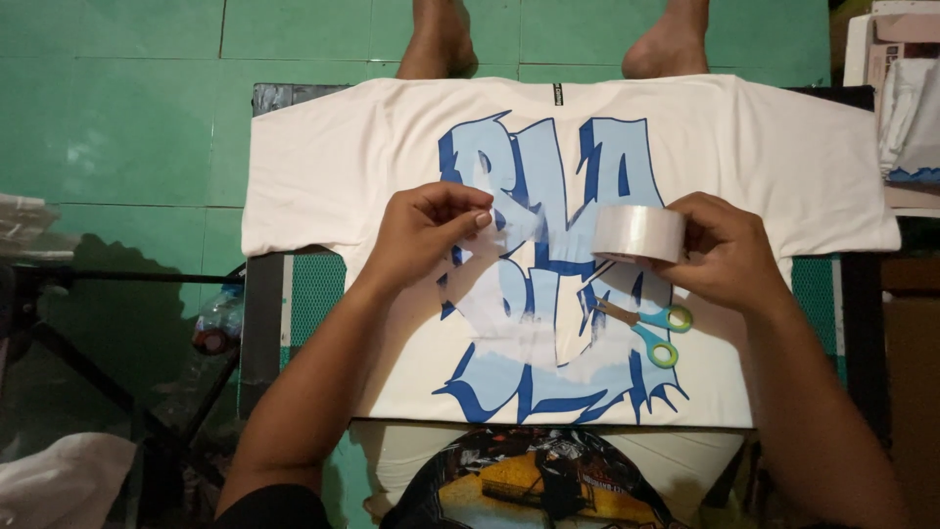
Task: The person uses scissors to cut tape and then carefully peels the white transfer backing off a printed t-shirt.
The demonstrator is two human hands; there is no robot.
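A white T-shirt with a large blue graffiti print lies flat on a dark printing board. My right hand grips a roll of clear packing tape above the print. My left hand pinches the free end of the tape strip, which stretches between the two hands over the design. Scissors with teal and green handles rest on the shirt just below my right hand.
Another person's bare feet stand on the green tiled floor beyond the board. A plastic bottle sits at the left under the board's edge. Folded printed items are stacked at the top right. A dark printed garment lies at the bottom.
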